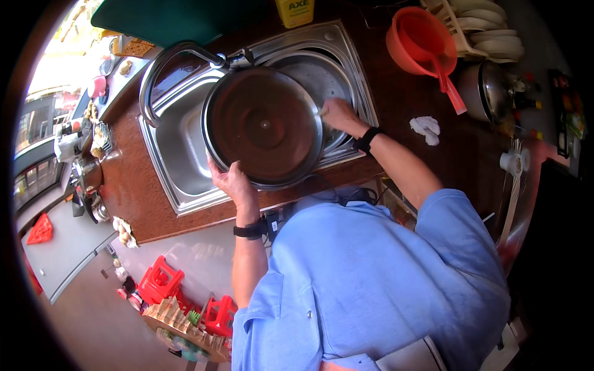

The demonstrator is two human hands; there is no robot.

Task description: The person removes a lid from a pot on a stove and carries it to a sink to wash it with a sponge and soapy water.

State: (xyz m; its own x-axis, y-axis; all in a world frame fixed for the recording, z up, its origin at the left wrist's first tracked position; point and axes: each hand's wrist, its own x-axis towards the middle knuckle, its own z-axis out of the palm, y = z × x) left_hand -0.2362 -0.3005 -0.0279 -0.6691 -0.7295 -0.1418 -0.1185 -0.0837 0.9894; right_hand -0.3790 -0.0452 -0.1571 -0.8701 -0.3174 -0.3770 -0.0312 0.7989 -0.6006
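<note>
A large round pan lid [264, 148], dark and see-through with a metal rim and a small stud at its centre, is held tilted over the double-bowl steel sink [185, 185]. My left hand [234, 183] grips its lower left rim, thumb on top. At the lid's right edge is my right hand [341, 113], fingers curled; something small and pale shows at its fingertips, too unclear to name. Beneath that hand a round metal basin [334, 76] sits in the right bowl. The curved chrome faucet [151, 83] arches over the left bowl.
Right of the sink are a red plastic basin [403, 51] with a ladle, a crumpled white cloth [425, 130], a lidded pot [473, 90] and a rack of plates [452, 23]. A yellow bottle [297, 11] stands behind. Eggs [124, 234] lie at the counter's left corner; red stools [160, 280] stand below.
</note>
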